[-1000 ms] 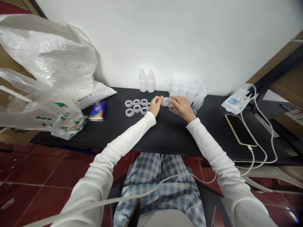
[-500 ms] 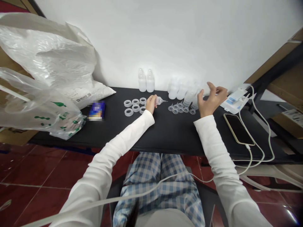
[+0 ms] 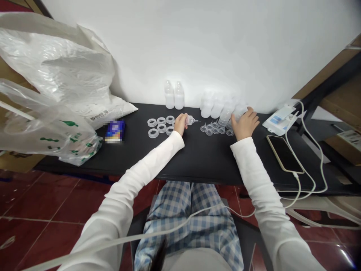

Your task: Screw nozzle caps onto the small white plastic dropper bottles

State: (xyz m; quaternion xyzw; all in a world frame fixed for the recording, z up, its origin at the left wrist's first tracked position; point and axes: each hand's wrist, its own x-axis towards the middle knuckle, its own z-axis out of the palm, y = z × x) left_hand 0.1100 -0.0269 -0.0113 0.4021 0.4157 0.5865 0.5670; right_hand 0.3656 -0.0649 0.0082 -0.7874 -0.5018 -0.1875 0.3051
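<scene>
Left hand: closed around the base of a clear plastic teat [image 3: 191, 120], its thin tip pointing right, held just above the desk [image 3: 203, 165]

Right hand: [image 3: 244, 124] fingers half curled against a translucent plastic bottle [image 3: 239, 112]; cannot tell whether it grips

Near the hands: clear collar rings [image 3: 161, 125] left of the left hand, small clear teats [image 3: 214, 128] left of the right hand

Desk right: smartphone [image 3: 284, 154] with a white cable [image 3: 308, 165] plugged in; white-and-blue card packet [image 3: 279, 120], print too small to read

Desk left: blue packet [image 3: 115, 131], its print blurred; white sack [image 3: 113, 112] with a small printed patch, unreadable; plastic bag [image 3: 70, 126] with green print, unreadable

Far edge: two upright bottles [image 3: 174, 96] against the wall [image 3: 214, 45], more bottles [image 3: 217, 107] tilted in a row
</scene>
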